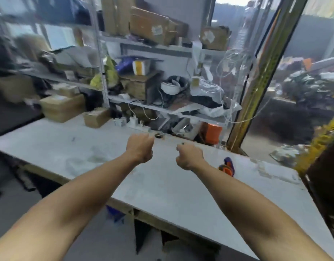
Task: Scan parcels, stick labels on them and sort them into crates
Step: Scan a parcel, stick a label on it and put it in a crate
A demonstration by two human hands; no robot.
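Presently: left hand (140, 149) and right hand (189, 157), both curled into empty fists above the desk (162, 183), a flat grey scuffed slab. Brown cardboard parcels (75, 110), boxy, at its far left edge. Orange-and-purple scanner-like tool (227, 166), blurred, near the right edge. Metal shelving (104, 72) behind, cluttered.

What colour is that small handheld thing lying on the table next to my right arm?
Orange and purple-blue handheld device, seen in the head view, though blurred.
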